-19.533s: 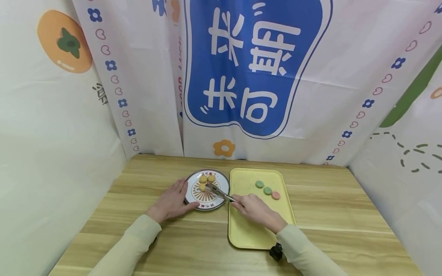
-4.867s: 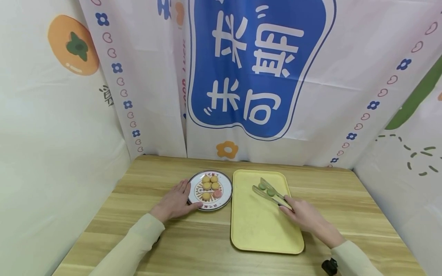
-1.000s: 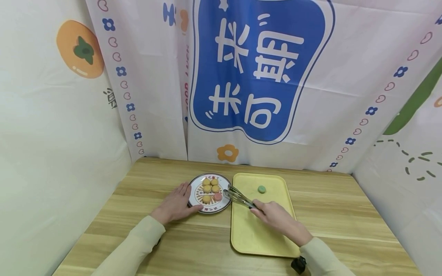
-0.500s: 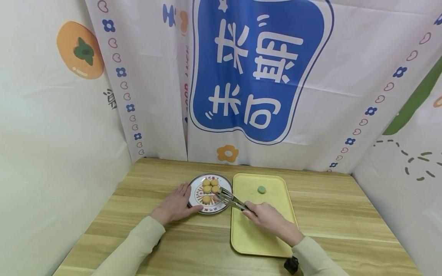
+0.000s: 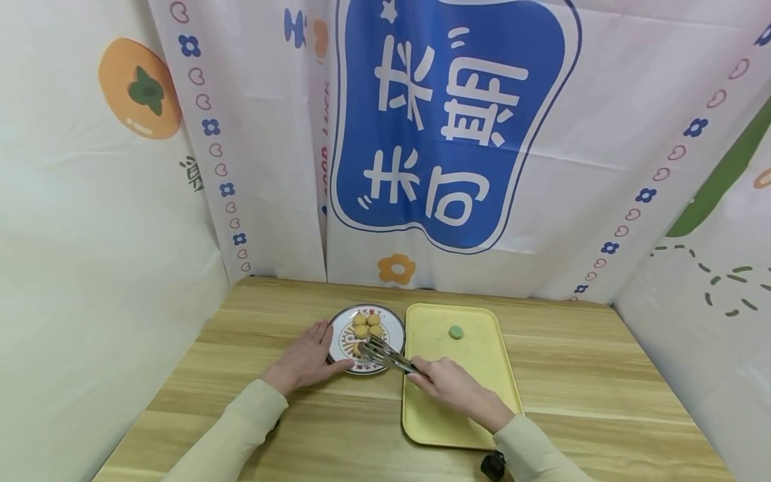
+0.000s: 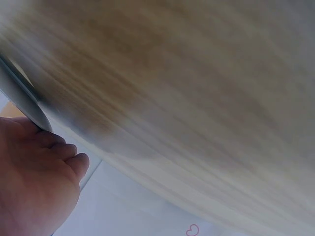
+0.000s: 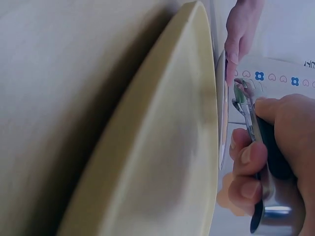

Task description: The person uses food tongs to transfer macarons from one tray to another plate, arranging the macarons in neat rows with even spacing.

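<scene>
My right hand (image 5: 454, 388) grips metal tongs (image 5: 391, 357) by their dark handle, reaching left over the white patterned plate (image 5: 395, 328). In the right wrist view a green macaron (image 7: 239, 95) shows between the tong tips, just above the plate. Several yellow macarons (image 5: 360, 320) lie on the plate; the pink one is hidden behind the tongs. Fingers extended, my left hand (image 5: 304, 361) rests against the plate's left rim; in the left wrist view its curled-looking fingertips meet the rim from below. One green macaron (image 5: 456, 332) lies on the yellow tray (image 5: 442, 422).
The tray stands right beside the plate on the wooden table (image 5: 602, 375). Printed cloth (image 5: 271, 167) hangs along the back and both sides. A black wrist device (image 5: 494, 464) sits under the right sleeve.
More yellow macarons and a pink one came onto the plate. One green macaron left the tray in the tongs; my right hand carried it left over the plate. My left hand stayed at the rim.
</scene>
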`<state>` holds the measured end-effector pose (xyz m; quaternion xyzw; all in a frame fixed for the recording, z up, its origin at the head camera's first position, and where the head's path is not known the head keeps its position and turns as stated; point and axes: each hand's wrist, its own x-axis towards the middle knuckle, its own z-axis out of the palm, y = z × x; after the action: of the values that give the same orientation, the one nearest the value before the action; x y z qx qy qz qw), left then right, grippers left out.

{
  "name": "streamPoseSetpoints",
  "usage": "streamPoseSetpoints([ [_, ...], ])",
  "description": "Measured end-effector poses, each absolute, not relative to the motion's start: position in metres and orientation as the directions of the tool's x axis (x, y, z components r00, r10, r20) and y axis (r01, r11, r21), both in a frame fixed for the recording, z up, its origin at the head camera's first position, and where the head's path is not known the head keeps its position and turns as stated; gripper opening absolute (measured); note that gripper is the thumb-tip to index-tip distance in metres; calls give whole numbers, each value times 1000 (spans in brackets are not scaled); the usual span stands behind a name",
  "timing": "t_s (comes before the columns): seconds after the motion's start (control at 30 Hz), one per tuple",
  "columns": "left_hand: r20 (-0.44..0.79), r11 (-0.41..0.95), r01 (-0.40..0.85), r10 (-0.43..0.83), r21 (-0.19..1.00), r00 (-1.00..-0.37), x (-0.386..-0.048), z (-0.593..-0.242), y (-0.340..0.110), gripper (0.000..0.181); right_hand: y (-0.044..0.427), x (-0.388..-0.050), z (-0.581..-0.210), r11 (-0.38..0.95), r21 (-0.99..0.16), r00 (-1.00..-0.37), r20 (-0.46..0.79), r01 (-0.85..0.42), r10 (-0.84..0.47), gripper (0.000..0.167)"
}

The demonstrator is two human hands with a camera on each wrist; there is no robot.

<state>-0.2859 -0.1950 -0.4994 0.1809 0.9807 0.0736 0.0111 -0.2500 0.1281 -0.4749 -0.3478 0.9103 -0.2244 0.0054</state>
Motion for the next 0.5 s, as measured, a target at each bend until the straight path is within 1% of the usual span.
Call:
streamPoseSetpoints([
  [0.13,6,923,354,357,151,-934,-285,-499,-194,107,125,-249,-477,653,-427,-760,142,-625,-635,20],
  [0.5,12,924,355,357,145,-934,-285,-500,-194,107,117,-250,-479,645,-423,-751,152,-637,-642,18],
])
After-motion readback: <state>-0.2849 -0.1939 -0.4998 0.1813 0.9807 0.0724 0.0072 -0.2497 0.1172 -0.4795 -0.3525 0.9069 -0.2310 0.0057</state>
